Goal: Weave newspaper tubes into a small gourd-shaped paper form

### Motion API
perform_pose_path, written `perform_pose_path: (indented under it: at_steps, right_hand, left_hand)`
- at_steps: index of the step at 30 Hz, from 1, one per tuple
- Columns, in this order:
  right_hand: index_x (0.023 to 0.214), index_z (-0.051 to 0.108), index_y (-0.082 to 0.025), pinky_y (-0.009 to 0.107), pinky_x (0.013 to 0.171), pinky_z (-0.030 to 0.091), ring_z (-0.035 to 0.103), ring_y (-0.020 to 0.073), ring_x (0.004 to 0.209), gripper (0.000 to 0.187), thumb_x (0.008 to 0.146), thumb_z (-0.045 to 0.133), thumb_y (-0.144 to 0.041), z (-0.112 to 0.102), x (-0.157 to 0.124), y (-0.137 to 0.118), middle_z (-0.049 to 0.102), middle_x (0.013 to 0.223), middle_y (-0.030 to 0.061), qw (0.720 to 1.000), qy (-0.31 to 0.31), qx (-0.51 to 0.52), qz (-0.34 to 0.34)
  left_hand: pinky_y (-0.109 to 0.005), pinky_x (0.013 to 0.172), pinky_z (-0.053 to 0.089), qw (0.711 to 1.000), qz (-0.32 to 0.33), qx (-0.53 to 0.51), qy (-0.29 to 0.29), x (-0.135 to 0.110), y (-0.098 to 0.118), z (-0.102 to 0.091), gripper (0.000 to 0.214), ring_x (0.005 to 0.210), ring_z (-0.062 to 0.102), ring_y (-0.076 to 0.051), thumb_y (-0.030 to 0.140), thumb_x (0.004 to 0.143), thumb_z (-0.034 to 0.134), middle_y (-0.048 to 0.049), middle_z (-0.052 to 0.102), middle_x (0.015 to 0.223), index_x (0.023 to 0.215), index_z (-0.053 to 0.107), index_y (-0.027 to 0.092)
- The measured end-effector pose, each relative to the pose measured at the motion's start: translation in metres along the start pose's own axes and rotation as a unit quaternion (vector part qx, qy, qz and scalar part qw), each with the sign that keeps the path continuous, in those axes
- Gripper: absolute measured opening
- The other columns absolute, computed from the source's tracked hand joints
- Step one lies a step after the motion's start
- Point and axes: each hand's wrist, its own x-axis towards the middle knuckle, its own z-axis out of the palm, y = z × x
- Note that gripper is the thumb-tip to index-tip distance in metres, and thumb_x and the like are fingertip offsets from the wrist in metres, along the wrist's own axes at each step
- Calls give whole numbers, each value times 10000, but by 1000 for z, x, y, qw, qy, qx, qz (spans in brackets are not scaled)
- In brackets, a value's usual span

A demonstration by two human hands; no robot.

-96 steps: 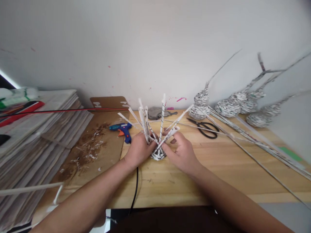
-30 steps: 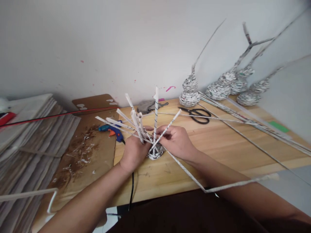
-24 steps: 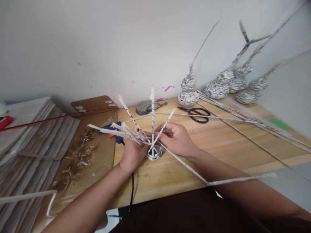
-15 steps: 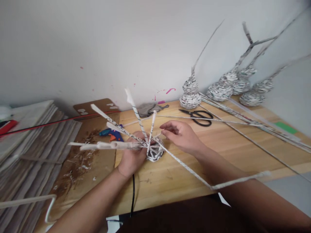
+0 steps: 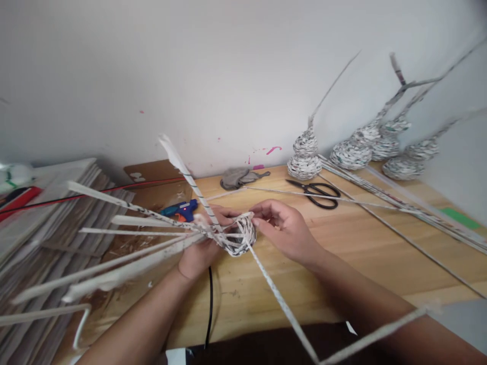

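- Centrally, between both hands over the tabletop point(image 5: 353, 248): a small woven piece point(image 5: 248, 234) of twisted printed paper, rounded, ridged and tilted; contact with the wood not clear.
- Out from it leftward, a fan of stiff paper spokes point(image 5: 193, 181), flattened at the tips.
- Behind and left, the left hand point(image 5: 204, 251), fingers closed around the weave, partly hidden.
- At the right rim, the right hand point(image 5: 285, 230), fingers curled, thumb and fingertip nearly meeting; impossible to tell if pinching anything.
- Sloping past the tabletop's front edge, a long, bent paper strip point(image 5: 279, 299).
- Beyond the spokes, a blue plastic glue gun point(image 5: 186, 209); farther back, crumpled grey cloth point(image 5: 238, 178).
- Behind the right hand, black scissors point(image 5: 310, 188), then gourd-shaped weaves point(image 5: 304, 166) near the wall.
- Widest room for moving: smooth grain right of the right hand, up to long paper tubes point(image 5: 384, 195).
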Motion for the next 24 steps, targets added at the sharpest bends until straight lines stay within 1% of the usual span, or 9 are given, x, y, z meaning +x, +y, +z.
perform_pose_path:
  at_steps: [3,7,8,11,14,16,19,21,24]
  right_hand:
    - [1043,678,-189,306,776,547,702,181,881,214,886,652,-332,0,3,8,751,984,68,999,-27,-7,25]
    - [974,696,-193,311,728,527,684,178,793,162,896,621,-313,10,5,12,754,902,51,988,-109,-109,28]
    - [974,698,-196,310,712,520,681,179,781,156,896,617,-303,14,6,11,755,891,49,983,-130,-130,21]
    - [991,700,-203,305,693,500,682,186,773,162,882,626,-297,30,13,5,760,884,51,965,-179,-194,-3]
    - [998,704,-196,313,676,471,689,213,787,252,892,623,-410,52,29,-3,765,885,79,940,-184,-286,-10]
    - [956,705,-189,327,650,451,694,252,803,410,886,591,-578,71,44,-6,762,880,114,925,-164,-343,3]
    - [908,699,-185,357,662,458,703,323,876,595,802,577,-758,105,64,-6,754,909,175,905,-148,-398,8]
    - [905,702,-183,391,736,479,700,369,954,580,735,669,-736,126,74,-4,750,966,204,907,-157,-390,7]
    - [867,702,-189,428,849,487,665,412,1086,425,666,813,-545,146,86,-1,742,1051,212,935,-162,-312,42]
  left_hand:
    - [-449,774,611,992,-7,-114,60,2,14,-14,277,873,712,-263,479,829,717,-64,764,895,725,670,227]
    - [-406,733,616,983,15,-121,140,-14,26,-43,118,892,718,-251,297,789,788,-44,760,945,757,695,231]
    - [-398,748,616,985,24,-105,136,-20,27,-52,97,906,719,-245,273,785,792,-40,760,966,776,705,232]
    - [-385,802,605,981,64,-35,177,-37,25,-79,122,890,722,-228,234,749,824,-28,768,941,782,707,224]
    - [-375,775,603,981,61,15,182,-49,22,-100,161,876,727,-236,283,737,839,-49,772,922,768,703,203]
    - [-383,760,606,978,54,12,200,-53,22,-107,193,857,729,-240,327,751,827,-57,770,898,754,687,194]
    - [-383,769,606,977,47,4,210,-57,24,-109,184,852,733,-230,302,758,823,-45,768,888,745,672,197]
    - [-385,764,609,976,36,-14,212,-58,25,-110,189,857,735,-228,319,777,810,-40,764,890,746,664,202]
    - [-370,736,623,975,31,-42,217,-60,24,-112,205,850,735,-218,340,776,814,-33,763,905,761,656,212]
